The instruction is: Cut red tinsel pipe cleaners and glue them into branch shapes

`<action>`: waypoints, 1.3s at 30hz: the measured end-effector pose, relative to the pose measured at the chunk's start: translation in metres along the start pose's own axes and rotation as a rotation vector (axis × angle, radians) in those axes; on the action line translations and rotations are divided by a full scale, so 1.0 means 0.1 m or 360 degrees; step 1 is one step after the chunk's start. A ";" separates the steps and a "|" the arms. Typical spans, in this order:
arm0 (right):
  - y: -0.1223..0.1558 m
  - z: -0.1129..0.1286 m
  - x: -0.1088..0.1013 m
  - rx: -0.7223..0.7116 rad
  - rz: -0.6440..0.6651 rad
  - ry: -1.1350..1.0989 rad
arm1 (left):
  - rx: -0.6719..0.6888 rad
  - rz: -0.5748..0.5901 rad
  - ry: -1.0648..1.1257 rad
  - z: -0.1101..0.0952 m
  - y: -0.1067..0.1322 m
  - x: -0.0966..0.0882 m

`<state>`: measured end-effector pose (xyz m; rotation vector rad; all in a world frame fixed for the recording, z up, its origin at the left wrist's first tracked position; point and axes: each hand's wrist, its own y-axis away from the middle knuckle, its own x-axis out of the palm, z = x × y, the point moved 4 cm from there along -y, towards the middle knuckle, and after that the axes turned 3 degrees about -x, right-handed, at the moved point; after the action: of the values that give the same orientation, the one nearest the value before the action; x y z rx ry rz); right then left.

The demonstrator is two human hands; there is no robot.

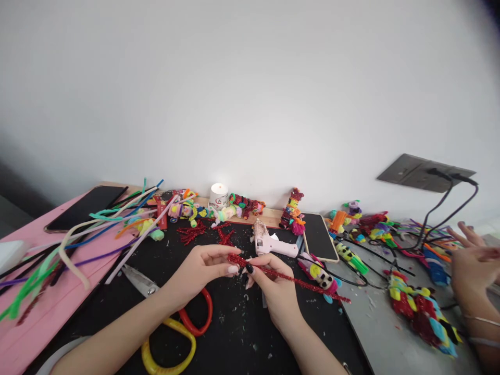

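Between my two hands is a red tinsel pipe cleaner [300, 283], coiled or bunched at its left end, with a straight tail running out to the right. My left hand [205, 268] pinches the bunched end between thumb and fingers. Close beside it, my right hand [271, 284], with dark and pale nails, has thumb and fingers closed on the pipe cleaner where the tail starts. Just beyond the hands lies a pale pink hot glue gun [275, 246]. Scissors [172, 312] with one red and one yellow handle lie partly under my left forearm.
Loose pipe cleaners [97, 234] and a phone [88, 208] cover the pink mat at left. Finished pipe-cleaner figures [292, 211], a paper cup [219, 195] and another phone [320, 237] line the wall. At right are another person's hands [474, 265] and a socket with black cables [425, 174].
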<state>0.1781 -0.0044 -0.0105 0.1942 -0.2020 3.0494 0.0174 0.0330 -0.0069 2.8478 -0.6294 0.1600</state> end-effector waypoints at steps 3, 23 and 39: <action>0.01 -0.01 0.02 0.0019 0.0009 -0.0017 | -0.0117 0.0105 0.0162 0.09 0.01 0.07; 0.08 0.14 0.07 -0.0247 0.0268 0.0589 | -0.0252 0.0097 0.0379 0.04 0.03 0.13; 0.09 0.12 0.13 -0.0194 0.0351 0.0701 | -0.0404 0.0017 0.0656 0.17 0.01 0.09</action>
<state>0.1661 -0.0138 0.0016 -0.5367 -0.3966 3.1759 0.0262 0.0249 -0.0219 2.4623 -0.5314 0.6037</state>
